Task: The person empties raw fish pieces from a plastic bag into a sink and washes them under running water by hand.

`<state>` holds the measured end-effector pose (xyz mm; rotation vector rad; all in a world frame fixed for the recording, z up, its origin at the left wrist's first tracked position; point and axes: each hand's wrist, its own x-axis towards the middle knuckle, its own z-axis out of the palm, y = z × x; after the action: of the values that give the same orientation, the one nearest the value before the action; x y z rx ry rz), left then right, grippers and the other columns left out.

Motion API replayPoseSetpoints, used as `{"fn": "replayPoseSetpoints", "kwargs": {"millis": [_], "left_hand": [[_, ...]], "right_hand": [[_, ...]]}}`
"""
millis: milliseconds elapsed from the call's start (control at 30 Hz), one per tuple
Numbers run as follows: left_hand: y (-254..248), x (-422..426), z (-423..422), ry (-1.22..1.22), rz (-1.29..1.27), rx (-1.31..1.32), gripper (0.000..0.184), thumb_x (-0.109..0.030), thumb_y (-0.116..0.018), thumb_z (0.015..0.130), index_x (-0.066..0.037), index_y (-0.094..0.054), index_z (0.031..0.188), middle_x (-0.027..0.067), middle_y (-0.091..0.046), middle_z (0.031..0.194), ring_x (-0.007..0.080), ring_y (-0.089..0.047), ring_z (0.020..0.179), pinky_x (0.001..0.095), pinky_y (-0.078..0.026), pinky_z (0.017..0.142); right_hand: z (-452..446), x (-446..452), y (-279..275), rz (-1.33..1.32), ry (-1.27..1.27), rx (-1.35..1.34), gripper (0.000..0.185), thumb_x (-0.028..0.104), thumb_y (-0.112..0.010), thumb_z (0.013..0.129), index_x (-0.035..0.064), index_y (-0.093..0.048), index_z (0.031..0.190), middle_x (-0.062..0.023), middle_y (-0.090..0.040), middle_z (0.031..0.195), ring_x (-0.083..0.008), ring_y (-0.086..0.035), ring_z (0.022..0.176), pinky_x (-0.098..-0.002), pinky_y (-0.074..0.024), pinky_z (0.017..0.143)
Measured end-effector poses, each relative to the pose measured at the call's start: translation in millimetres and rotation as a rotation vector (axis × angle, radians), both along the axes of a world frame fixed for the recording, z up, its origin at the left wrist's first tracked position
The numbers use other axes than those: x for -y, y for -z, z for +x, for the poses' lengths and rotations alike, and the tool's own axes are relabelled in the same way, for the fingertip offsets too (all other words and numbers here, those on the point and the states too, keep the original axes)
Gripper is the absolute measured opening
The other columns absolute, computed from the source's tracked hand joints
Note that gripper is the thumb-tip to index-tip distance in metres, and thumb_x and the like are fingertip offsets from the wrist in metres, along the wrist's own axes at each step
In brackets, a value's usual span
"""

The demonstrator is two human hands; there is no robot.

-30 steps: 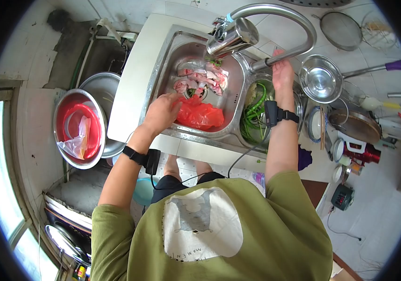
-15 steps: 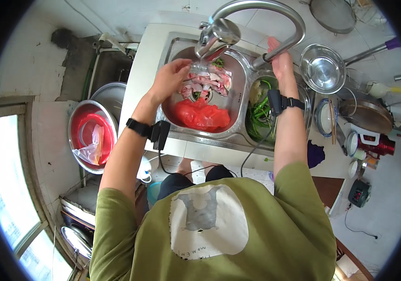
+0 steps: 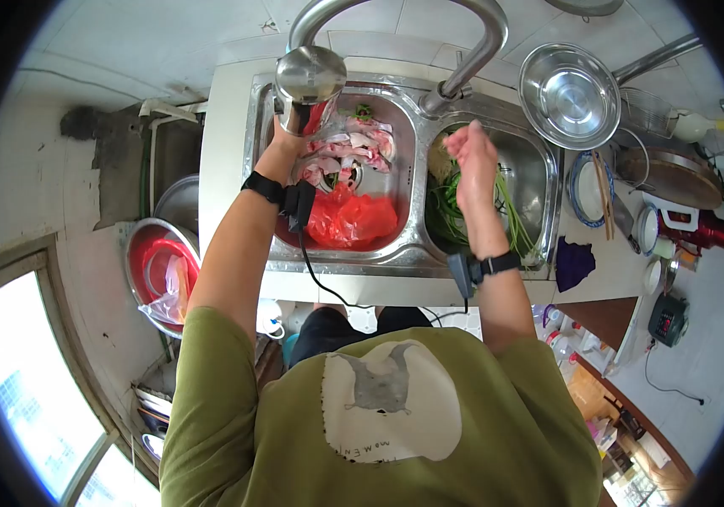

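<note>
My left hand (image 3: 288, 135) is at the left basin, under the faucet's cylindrical metal head (image 3: 311, 76), which hides its fingers; whether it grips anything I cannot tell. Pieces of raw meat (image 3: 362, 145) lie in that basin beside it, with a crumpled red plastic bag (image 3: 353, 221) in front of them. A small green sprig (image 3: 364, 111) sits at the basin's back. My right hand (image 3: 473, 162) is raised over the right basin, fingers apart and slightly bent, with nothing visible in it. Long green vegetable stalks (image 3: 510, 215) lie in the basin below it.
The curved faucet pipe (image 3: 497, 34) arches over the steel double sink (image 3: 417, 182). A steel pan (image 3: 571, 97) is right of it, near a bowl (image 3: 586, 190) with chopsticks (image 3: 604, 194) and a dark purple cloth (image 3: 575, 264). At left stands a basin (image 3: 134, 262) with a red one inside.
My left hand has moved behind the faucet head, which has swung left in view. My right hand has come back from beside the faucet pipe to above the right basin. The view has shifted.
</note>
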<state>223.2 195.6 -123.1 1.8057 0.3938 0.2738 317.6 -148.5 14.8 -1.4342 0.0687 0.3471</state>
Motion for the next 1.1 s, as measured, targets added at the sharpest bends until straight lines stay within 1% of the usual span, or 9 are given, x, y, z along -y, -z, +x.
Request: {"fn": "replayPoseSetpoints", "kwargs": {"millis": [100,200,300,467,600,767,867,933,1100], "left_hand": [[-4.9,16.8,-23.6,-0.004,0.279,0.030,0.034,-0.037,-0.062,0.099,-0.006,-0.070,0.111,0.0100,-0.073,0.106,0.0223,-0.069,0.099,0.0359,-0.054,0.090],[14.5,15.5,-26.3,0.019,0.295,-0.759,0.049,-0.028,-0.072,0.088,-0.014,-0.061,0.134,0.0121,-0.067,0.129,0.0283,-0.064,0.119,0.0376,-0.050,0.102],[28.7,23.2,-29.6,0.079,0.415,-0.853,0.047,-0.025,-0.071,0.088,-0.012,-0.061,0.132,0.0131,-0.066,0.130,0.0297,-0.063,0.121,0.0391,-0.050,0.102],[79.0,16.5,-34.7,0.040,0.251,-0.530,0.042,-0.026,-0.072,0.087,-0.008,-0.064,0.125,0.0167,-0.071,0.116,0.0328,-0.071,0.103,0.0392,-0.057,0.082],[-16.2,42.1,-39.8,-0.085,0.067,-0.537,0.041,-0.035,-0.071,0.086,-0.001,-0.070,0.109,0.0222,-0.074,0.098,0.0352,-0.073,0.091,0.0413,-0.056,0.075],[-22.0,41.1,-47.7,-0.008,0.451,-0.347,0.023,-0.013,-0.063,0.087,-0.001,-0.061,0.106,0.0249,-0.070,0.094,0.0437,-0.068,0.092,0.0512,-0.055,0.082],[-31.0,41.0,-67.7,-0.079,0.444,-0.256,0.027,-0.007,-0.062,0.085,-0.004,-0.062,0.112,0.0250,-0.068,0.102,0.0432,-0.066,0.097,0.0498,-0.054,0.086],[-38.6,40.5,-83.3,-0.176,0.447,-0.256,0.034,-0.003,-0.061,0.084,-0.001,-0.064,0.118,0.0260,-0.066,0.101,0.0444,-0.064,0.096,0.0501,-0.053,0.085],[-30.1,37.7,-93.6,-0.267,0.382,-0.170,0.035,-0.001,-0.060,0.084,0.002,-0.061,0.119,0.0254,-0.066,0.106,0.0446,-0.064,0.098,0.0490,-0.053,0.088]], "right_hand": [[-37.2,-2.1,-8.6,-0.081,-0.074,-0.038,0.041,0.038,-0.048,0.109,0.0078,-0.064,0.086,-0.0023,-0.066,0.080,-0.0094,-0.059,0.075,-0.0259,-0.0440,0.073],[-57.6,-2.3,12.5,-0.089,-0.098,-0.101,0.041,0.037,-0.048,0.109,0.0067,-0.065,0.089,-0.0027,-0.067,0.081,-0.0100,-0.060,0.077,-0.0263,-0.0446,0.074],[-73.0,-5.4,25.2,-0.113,-0.124,-0.155,0.041,0.037,-0.047,0.109,0.0064,-0.066,0.090,-0.0029,-0.067,0.083,-0.0102,-0.061,0.078,-0.0261,-0.0452,0.075],[-77.2,-30.7,25.6,-0.167,-0.201,-0.164,0.040,0.035,-0.047,0.109,0.0047,-0.066,0.092,-0.0027,-0.069,0.086,-0.0104,-0.063,0.080,-0.0254,-0.0462,0.074],[-62.8,-82.7,28.5,-0.266,-0.476,-0.105,0.039,0.034,-0.049,0.107,0.0016,-0.068,0.098,-0.0054,-0.073,0.094,-0.0162,-0.067,0.086,-0.0333,-0.0523,0.077],[-28.2,-165.0,114.2,-0.845,-0.814,0.308,0.040,0.033,-0.061,0.098,0.0010,-0.064,0.122,-0.0134,-0.072,0.118,-0.0280,-0.067,0.101,-0.0405,-0.0515,0.093],[-29.6,-203.9,164.6,-0.186,-0.602,-0.047,0.031,0.020,-0.070,0.093,0.0004,-0.067,0.117,-0.0110,-0.071,0.106,-0.0202,-0.067,0.090,-0.0336,-0.0546,0.077],[-24.0,-219.0,163.3,-0.400,-0.851,0.203,0.024,0.016,-0.067,0.090,0.0011,-0.070,0.109,-0.0113,-0.072,0.098,-0.0196,-0.067,0.086,-0.0321,-0.0539,0.074],[-22.1,-240.3,103.1,-0.660,-1.022,0.227,0.026,0.017,-0.066,0.083,0.0052,-0.077,0.103,-0.0139,-0.073,0.083,-0.0238,-0.070,0.078,-0.0358,-0.0546,0.072]]}}
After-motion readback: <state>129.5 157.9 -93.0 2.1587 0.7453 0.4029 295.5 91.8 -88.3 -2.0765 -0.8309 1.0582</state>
